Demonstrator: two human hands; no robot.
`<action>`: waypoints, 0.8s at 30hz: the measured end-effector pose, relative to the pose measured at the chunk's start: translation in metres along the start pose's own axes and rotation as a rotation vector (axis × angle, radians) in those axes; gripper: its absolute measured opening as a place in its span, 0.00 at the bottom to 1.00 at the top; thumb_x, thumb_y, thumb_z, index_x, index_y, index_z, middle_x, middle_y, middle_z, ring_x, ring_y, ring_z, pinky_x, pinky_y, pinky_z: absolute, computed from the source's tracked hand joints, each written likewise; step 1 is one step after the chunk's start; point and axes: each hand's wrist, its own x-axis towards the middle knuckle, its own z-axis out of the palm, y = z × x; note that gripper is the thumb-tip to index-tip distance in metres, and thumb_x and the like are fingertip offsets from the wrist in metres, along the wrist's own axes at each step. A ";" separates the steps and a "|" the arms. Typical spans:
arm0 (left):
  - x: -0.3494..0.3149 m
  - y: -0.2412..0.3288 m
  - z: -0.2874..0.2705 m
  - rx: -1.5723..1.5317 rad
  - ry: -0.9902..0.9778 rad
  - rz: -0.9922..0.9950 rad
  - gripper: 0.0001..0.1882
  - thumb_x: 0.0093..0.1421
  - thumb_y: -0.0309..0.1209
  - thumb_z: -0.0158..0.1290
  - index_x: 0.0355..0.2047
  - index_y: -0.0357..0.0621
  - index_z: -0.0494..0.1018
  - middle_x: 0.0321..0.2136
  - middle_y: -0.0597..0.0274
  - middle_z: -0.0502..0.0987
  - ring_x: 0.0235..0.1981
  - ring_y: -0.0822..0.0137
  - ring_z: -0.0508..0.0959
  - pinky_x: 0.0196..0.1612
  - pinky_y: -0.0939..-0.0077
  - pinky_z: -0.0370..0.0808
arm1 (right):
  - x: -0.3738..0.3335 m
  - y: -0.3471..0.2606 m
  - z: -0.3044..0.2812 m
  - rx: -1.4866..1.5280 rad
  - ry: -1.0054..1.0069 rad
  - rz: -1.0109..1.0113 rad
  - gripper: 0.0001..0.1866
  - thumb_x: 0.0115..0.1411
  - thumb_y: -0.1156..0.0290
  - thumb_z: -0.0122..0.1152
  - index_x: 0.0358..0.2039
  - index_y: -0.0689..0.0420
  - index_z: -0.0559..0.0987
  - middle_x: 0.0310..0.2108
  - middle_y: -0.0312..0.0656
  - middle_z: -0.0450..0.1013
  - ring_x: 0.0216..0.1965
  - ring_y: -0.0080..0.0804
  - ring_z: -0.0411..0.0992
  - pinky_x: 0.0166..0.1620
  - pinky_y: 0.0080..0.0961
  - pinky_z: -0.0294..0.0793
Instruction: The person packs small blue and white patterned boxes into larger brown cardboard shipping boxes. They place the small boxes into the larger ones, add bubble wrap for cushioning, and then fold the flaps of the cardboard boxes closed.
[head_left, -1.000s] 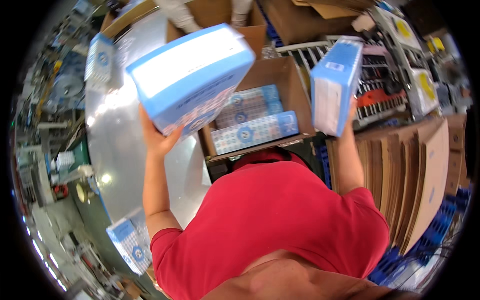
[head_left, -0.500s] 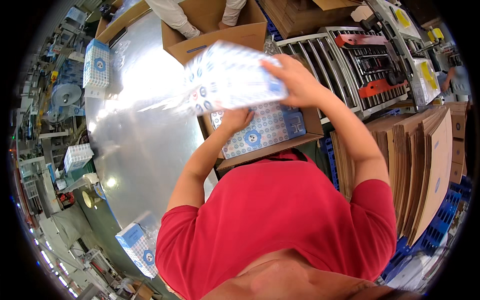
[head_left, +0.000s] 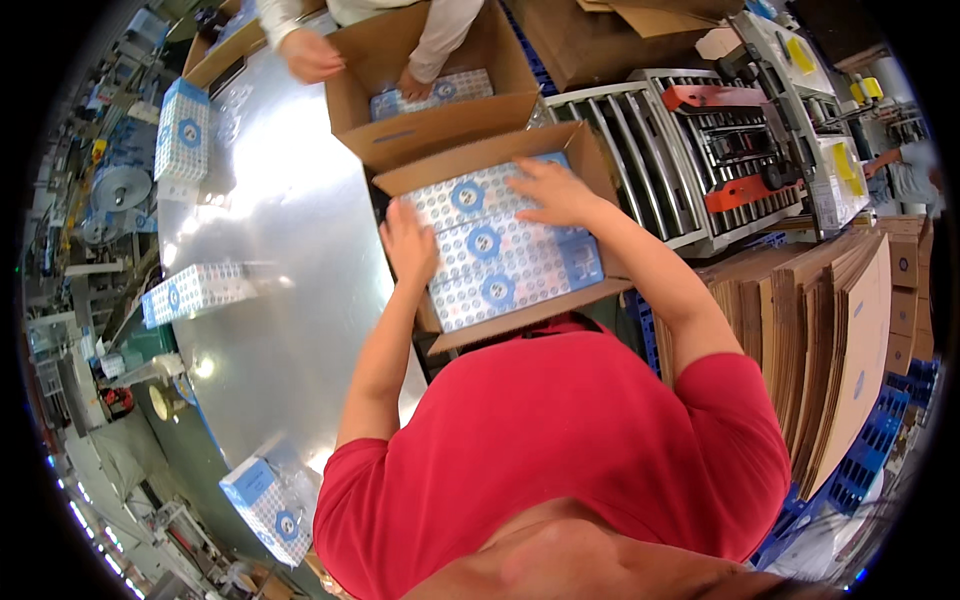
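Both my arms extended forward from lower edge, bare below short red sleeves. Left hand [head_left: 410, 243]: palm down, fingers together and flat, pointing away from me, wrist straight. Right hand [head_left: 553, 192]: palm down, fingers spread, pointing left, wrist bent inward. Neither hand curled round anything, both pressing flat. Right forearm angled in from right; left forearm runs nearly straight up. Hands near each other, not touching.

Three flat blue-and-white patterned packs [head_left: 505, 255] lay side by side, filling an open brown cardboard carton [head_left: 480, 160] with its flaps spread, which sat at the edge of the shiny metal table, tilted slightly toward the person.
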 end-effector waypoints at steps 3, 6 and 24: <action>-0.018 -0.023 0.055 -0.802 0.198 -0.387 0.30 0.58 0.25 0.42 0.60 0.31 0.49 0.60 0.43 0.54 0.61 0.48 0.55 0.63 0.63 0.50 | -0.054 -0.008 -0.090 0.251 0.230 0.596 0.39 0.51 0.49 0.59 0.59 0.55 0.60 0.47 0.57 0.69 0.46 0.50 0.70 0.46 0.41 0.70; 0.002 0.015 0.064 -0.840 0.173 -0.227 0.28 0.58 0.24 0.40 0.60 0.32 0.50 0.58 0.45 0.56 0.60 0.50 0.56 0.63 0.66 0.49 | -0.098 0.066 -0.038 0.310 0.095 0.588 0.52 0.52 0.40 0.55 0.65 0.57 0.42 0.48 0.63 0.68 0.49 0.54 0.69 0.50 0.40 0.67; -0.021 0.125 -0.012 -0.185 -0.456 0.553 0.42 0.52 0.54 0.51 0.61 0.44 0.55 0.64 0.49 0.51 0.65 0.53 0.49 0.62 0.42 0.45 | -0.106 0.088 0.014 0.772 -0.505 0.412 0.68 0.37 0.46 0.72 0.66 0.59 0.36 0.63 0.60 0.47 0.64 0.49 0.51 0.62 0.32 0.54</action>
